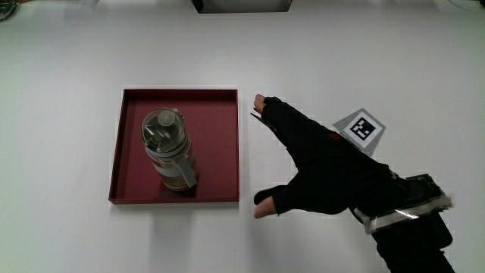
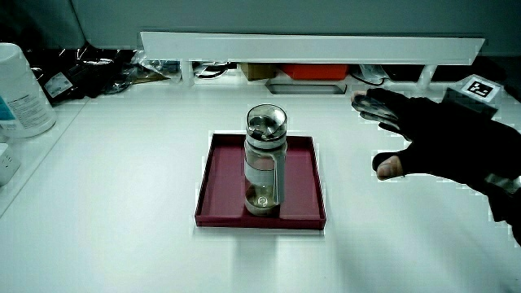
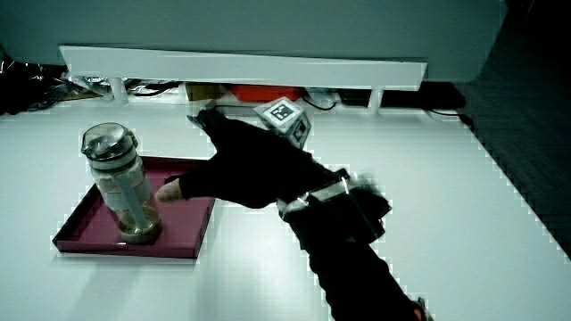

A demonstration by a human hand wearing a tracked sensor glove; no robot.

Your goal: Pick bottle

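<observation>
A clear bottle [image 1: 168, 149] with a grey lid and a side strap stands upright in a dark red square tray [image 1: 220, 114], toward the tray's edge nearest the person. Both side views show the bottle [image 2: 265, 159] [image 3: 123, 183] upright in the tray [image 2: 303, 183] [image 3: 85, 221]. The gloved hand [image 1: 311, 159] hovers over the white table beside the tray, apart from the bottle. Its fingers are spread and hold nothing, thumb and fingers pointing toward the tray. The patterned cube [image 1: 359, 129] sits on the back of the hand [image 2: 440, 134] [image 3: 254, 165].
A low white partition [image 2: 309, 47] runs along the table's edge farthest from the person, with cables and an orange object [image 2: 309, 73] under it. A white container [image 2: 20, 89] stands at the table's edge in a side view.
</observation>
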